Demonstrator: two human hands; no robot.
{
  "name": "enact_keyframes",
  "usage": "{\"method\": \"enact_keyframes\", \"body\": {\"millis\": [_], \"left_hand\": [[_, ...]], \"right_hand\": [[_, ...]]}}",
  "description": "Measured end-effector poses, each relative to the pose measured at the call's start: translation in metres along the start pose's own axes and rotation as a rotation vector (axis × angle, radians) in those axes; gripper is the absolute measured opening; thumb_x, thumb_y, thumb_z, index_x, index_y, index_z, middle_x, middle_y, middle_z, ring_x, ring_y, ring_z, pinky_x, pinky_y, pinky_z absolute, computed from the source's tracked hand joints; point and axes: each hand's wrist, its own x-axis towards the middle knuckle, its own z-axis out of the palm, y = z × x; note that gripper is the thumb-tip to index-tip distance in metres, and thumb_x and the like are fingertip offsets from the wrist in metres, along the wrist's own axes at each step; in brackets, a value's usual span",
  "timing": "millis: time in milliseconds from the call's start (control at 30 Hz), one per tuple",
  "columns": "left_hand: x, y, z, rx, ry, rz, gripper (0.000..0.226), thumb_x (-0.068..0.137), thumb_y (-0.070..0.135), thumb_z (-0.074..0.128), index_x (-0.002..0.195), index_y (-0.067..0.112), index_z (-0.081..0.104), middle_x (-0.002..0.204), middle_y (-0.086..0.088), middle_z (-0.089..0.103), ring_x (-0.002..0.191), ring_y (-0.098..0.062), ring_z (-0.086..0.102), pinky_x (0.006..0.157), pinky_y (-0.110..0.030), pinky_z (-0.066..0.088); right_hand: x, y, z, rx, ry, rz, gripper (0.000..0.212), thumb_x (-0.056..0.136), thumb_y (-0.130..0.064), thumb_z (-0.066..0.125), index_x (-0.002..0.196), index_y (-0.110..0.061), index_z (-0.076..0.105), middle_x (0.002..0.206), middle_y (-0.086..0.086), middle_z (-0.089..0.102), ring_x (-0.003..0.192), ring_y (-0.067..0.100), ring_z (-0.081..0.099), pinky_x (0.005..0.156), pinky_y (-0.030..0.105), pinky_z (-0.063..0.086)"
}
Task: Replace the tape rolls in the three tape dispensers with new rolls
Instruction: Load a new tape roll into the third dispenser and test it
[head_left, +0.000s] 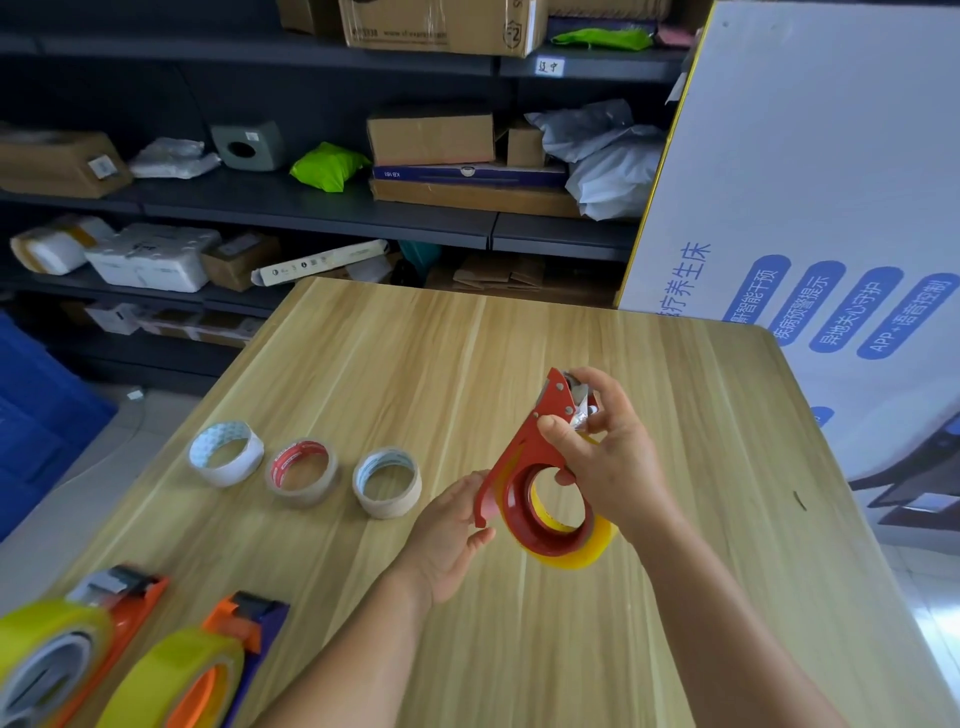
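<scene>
A red tape dispenser (524, 467) with a yellow tape roll (582, 553) on its hub is held above the wooden table (519, 353). My right hand (608, 457) grips its upper end near the metal blade, one finger through the hub. My left hand (447, 535) supports its lower left edge. Three small rolls stand in a row to the left: a white roll (227, 453), a roll with a red core (303, 472) and a beige roll (387, 483). Two more dispensers loaded with yellow tape lie at the bottom left, an orange dispenser (57, 644) and an orange and purple dispenser (192, 670).
Dark shelves (311, 202) full of cardboard boxes and parcels run behind the table. A large white printed board (800, 182) leans at the right. A blue crate (36, 415) sits on the floor at the left.
</scene>
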Motion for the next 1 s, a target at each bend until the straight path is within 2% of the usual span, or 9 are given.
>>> {"method": "enact_keyframes", "body": {"millis": [67, 167, 300, 367, 433, 567, 700, 833, 1000], "left_hand": [[-0.002, -0.006, -0.002, -0.004, 0.001, 0.014, 0.023, 0.095, 0.039, 0.05, 0.088, 0.027, 0.069, 0.075, 0.015, 0.064, 0.084, -0.006, 0.053, 0.092, -0.032, 0.04], [0.0, -0.015, -0.004, -0.017, 0.02, 0.022, 0.036, 0.099, 0.045, 0.039, 0.104, 0.026, 0.069, 0.101, 0.011, 0.068, 0.103, -0.006, 0.055, 0.099, -0.034, 0.041], [-0.003, -0.019, -0.006, -0.057, 0.011, 0.03, 0.052, 0.1, 0.051, 0.025, 0.118, 0.026, 0.067, 0.107, 0.011, 0.064, 0.11, -0.009, 0.05, 0.097, -0.034, 0.04], [-0.006, -0.021, -0.008, -0.071, -0.005, 0.065, 0.045, 0.097, 0.046, 0.032, 0.118, 0.027, 0.067, 0.114, 0.007, 0.065, 0.115, -0.012, 0.05, 0.1, -0.037, 0.039], [-0.012, -0.02, -0.009, -0.058, -0.007, 0.129, 0.041, 0.083, 0.044, 0.045, 0.115, 0.03, 0.068, 0.124, 0.006, 0.062, 0.117, -0.011, 0.049, 0.101, -0.038, 0.036], [-0.026, -0.023, -0.009, 0.07, -0.14, 0.186, 0.056, 0.069, 0.057, 0.059, 0.123, 0.043, 0.057, 0.135, 0.016, 0.054, 0.125, -0.003, 0.047, 0.102, -0.034, 0.034], [-0.039, -0.038, -0.012, -0.067, -0.233, 0.149, 0.081, 0.059, 0.044, 0.084, 0.131, 0.045, 0.047, 0.14, 0.02, 0.048, 0.13, -0.009, 0.048, 0.11, -0.047, 0.034], [-0.053, -0.051, -0.021, -0.109, -0.138, 0.236, 0.086, 0.063, 0.021, 0.08, 0.136, 0.041, 0.041, 0.144, 0.019, 0.044, 0.122, -0.013, 0.057, 0.108, -0.047, 0.038], [-0.073, -0.057, -0.034, -0.16, 0.013, 0.356, 0.083, 0.06, 0.016, 0.081, 0.135, 0.032, 0.048, 0.141, 0.008, 0.051, 0.123, -0.016, 0.056, 0.106, -0.042, 0.041]], "right_hand": [[-0.001, 0.0, 0.0, 0.016, -0.004, 0.011, 0.044, 0.082, -0.033, 0.073, 0.115, -0.049, 0.049, 0.087, -0.006, 0.06, 0.057, 0.019, 0.067, 0.05, 0.024, 0.053], [-0.003, 0.0, 0.001, 0.016, -0.011, 0.024, 0.042, 0.083, -0.034, 0.072, 0.115, -0.048, 0.049, 0.087, -0.005, 0.061, 0.056, 0.019, 0.067, 0.049, 0.021, 0.051], [-0.002, -0.002, 0.001, 0.024, 0.01, 0.041, 0.04, 0.083, -0.034, 0.072, 0.112, -0.048, 0.048, 0.084, -0.004, 0.061, 0.056, 0.019, 0.066, 0.048, 0.02, 0.05], [-0.001, -0.003, 0.001, 0.022, 0.022, 0.055, 0.04, 0.083, -0.034, 0.072, 0.112, -0.048, 0.048, 0.084, -0.004, 0.061, 0.055, 0.021, 0.066, 0.049, 0.023, 0.053], [0.001, -0.003, 0.002, 0.016, 0.028, 0.076, 0.04, 0.083, -0.035, 0.072, 0.112, -0.049, 0.048, 0.084, -0.003, 0.063, 0.056, 0.025, 0.068, 0.051, 0.027, 0.056], [0.002, 0.0, 0.01, 0.015, 0.038, 0.109, 0.038, 0.082, -0.037, 0.072, 0.111, -0.048, 0.049, 0.084, 0.003, 0.067, 0.054, 0.021, 0.068, 0.055, 0.031, 0.058], [0.001, 0.001, 0.025, 0.005, -0.008, 0.132, 0.039, 0.081, -0.041, 0.072, 0.113, -0.045, 0.05, 0.083, 0.001, 0.068, 0.053, 0.024, 0.068, 0.063, 0.04, 0.061], [-0.007, -0.002, 0.043, 0.059, -0.057, 0.167, 0.034, 0.08, -0.039, 0.073, 0.101, -0.052, 0.05, 0.087, 0.005, 0.069, 0.058, 0.025, 0.07, 0.064, 0.046, 0.06], [-0.023, -0.016, 0.065, 0.1, -0.137, 0.184, 0.044, 0.084, -0.037, 0.068, 0.124, -0.039, 0.051, 0.099, 0.006, 0.069, 0.056, 0.023, 0.068, 0.06, 0.037, 0.06]]}}
